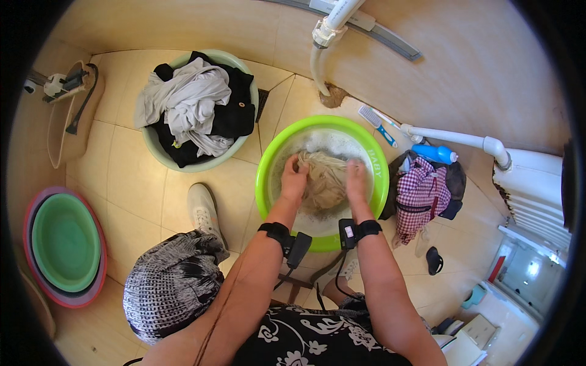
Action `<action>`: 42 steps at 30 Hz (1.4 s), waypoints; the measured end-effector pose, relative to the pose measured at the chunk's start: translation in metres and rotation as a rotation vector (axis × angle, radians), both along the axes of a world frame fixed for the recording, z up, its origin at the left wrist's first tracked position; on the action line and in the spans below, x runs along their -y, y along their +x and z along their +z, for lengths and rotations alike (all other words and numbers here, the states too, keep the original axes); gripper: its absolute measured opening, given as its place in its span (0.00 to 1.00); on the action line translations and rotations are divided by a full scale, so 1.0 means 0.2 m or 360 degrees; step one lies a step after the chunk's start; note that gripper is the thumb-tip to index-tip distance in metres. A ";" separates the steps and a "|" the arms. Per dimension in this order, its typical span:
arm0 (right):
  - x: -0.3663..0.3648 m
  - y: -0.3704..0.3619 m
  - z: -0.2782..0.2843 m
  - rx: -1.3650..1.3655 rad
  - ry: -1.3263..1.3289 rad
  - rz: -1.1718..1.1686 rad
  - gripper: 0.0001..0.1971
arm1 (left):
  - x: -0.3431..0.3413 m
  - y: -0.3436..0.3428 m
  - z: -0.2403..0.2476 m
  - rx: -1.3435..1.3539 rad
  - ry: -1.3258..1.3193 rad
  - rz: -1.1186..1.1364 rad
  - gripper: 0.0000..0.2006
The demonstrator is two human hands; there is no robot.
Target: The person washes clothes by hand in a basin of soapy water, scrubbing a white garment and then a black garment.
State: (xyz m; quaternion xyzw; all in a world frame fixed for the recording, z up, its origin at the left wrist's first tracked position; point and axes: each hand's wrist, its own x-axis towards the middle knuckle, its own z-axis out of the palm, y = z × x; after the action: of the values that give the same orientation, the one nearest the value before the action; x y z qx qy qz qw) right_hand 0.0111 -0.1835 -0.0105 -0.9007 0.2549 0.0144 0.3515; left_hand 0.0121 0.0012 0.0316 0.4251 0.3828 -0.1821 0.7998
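Note:
A lime-green basin (263, 189) of foamy water stands on the floor in front of me. In it lies a wet beige garment (326, 177), bunched up and partly under the suds; its kind I cannot make out. At the garment's left edge, my left hand (294, 178) has its fingers curled and closed on the cloth. My right hand (356, 181) is over the water beside the garment's right edge, its fingers smeared by motion, so its grip does not show. Both wrists wear black straps with small devices.
A pale green tub (148, 143) heaped with grey and black clothes stands behind on the left. Stacked basins (67, 244) lie far left. To the right are a scrub brush (378, 126), a blue bottle (434, 153), a checked cloth pile (421, 189), a black slipper (434, 261) and a white radiator (531, 189).

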 end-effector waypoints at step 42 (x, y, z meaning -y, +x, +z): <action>0.00 -0.22 1.89 0.0147 0.0475 0.0713 0.16 | -0.10 0.12 0.93 0.1201 0.0003 -0.0674 0.15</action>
State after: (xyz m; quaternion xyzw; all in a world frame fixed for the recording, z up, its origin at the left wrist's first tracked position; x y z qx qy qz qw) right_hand -0.0335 -0.1832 0.3672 -0.8726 0.0282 0.0879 0.4796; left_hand 0.0357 0.0202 0.2170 0.5318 -0.0319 -0.1735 0.8283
